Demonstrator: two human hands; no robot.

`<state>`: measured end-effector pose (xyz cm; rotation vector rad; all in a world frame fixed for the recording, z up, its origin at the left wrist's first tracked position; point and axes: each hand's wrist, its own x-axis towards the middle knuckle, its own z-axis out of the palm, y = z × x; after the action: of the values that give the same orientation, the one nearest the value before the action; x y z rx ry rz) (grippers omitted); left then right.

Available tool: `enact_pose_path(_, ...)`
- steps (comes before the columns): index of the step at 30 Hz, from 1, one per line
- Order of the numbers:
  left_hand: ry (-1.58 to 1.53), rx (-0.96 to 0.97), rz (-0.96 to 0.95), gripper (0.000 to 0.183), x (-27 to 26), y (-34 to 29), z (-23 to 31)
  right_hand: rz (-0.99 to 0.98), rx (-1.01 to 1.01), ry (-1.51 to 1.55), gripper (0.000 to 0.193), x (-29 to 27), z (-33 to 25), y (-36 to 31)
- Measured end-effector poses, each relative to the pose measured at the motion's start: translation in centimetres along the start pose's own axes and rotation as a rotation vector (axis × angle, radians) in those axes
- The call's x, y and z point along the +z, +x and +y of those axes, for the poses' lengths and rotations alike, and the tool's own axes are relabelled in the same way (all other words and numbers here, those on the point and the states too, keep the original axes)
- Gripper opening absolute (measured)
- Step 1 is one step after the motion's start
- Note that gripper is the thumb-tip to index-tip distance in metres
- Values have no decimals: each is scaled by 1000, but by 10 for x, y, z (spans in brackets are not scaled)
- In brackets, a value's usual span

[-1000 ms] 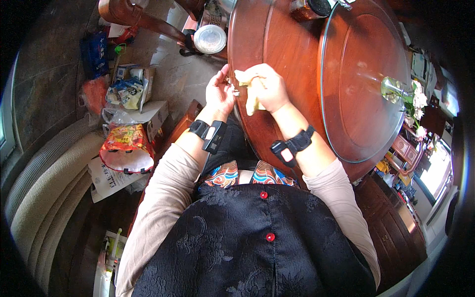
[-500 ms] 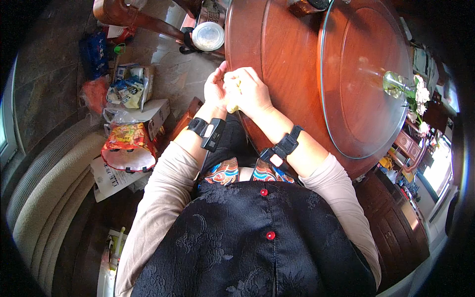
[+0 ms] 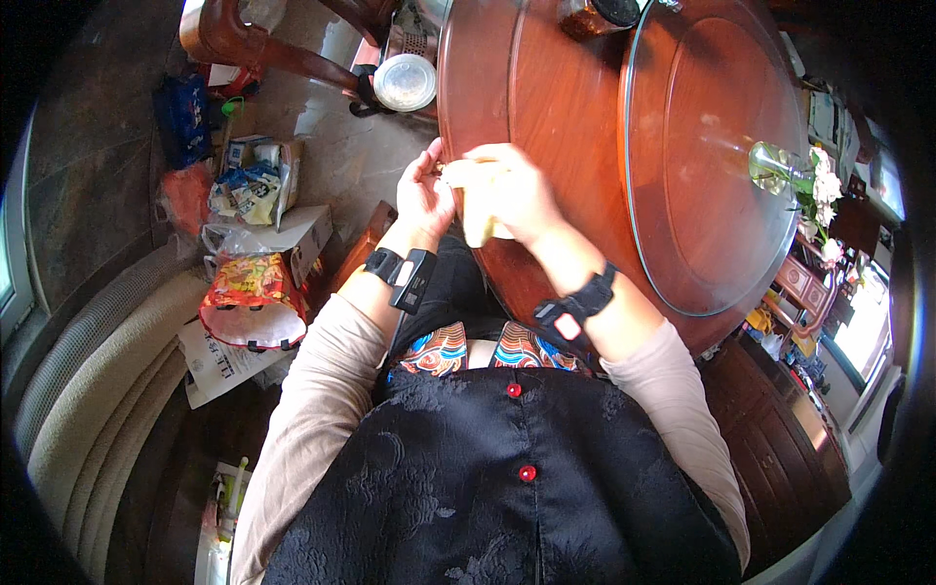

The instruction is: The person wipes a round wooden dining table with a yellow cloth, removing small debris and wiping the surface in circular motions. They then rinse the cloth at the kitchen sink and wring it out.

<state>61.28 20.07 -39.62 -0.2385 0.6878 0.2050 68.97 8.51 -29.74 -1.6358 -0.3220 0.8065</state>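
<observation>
My right hand [image 3: 517, 195], smeared by motion, grips a pale yellow cloth [image 3: 477, 222] over the left edge of the round brown wooden table [image 3: 561, 117]. The cloth hangs down below the fingers. Just left of it, my left hand [image 3: 425, 202] is cupped palm up beside the table's edge, its fingers loosely bent and apart. Small dark specks show near its fingertips, too small to name. Both wrists wear black straps with small devices.
A glass turntable [image 3: 721, 185] covers part of the table, with a vase of pale flowers [image 3: 775, 168] on it. A dark jar [image 3: 597, 15] stands at the far side. On the floor at left are a red bag [image 3: 252, 307] and several packages. A round white lid [image 3: 405, 82] lies beyond my left hand.
My right hand has moved slightly right and away from my left palm, and more of the cloth shows. My left hand stays cupped at the table's edge.
</observation>
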Motion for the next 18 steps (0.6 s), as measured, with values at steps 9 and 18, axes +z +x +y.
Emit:
enact_pose_path(9, -170, 4, 52, 29, -15, 8, -2, 227, -255, -860, 26, -66, 43, -53)
enact_pose_path(18, -4, -42, -84, 31, -12, 10, 3, 57, -488, -712, 24, 12, 9, 11)
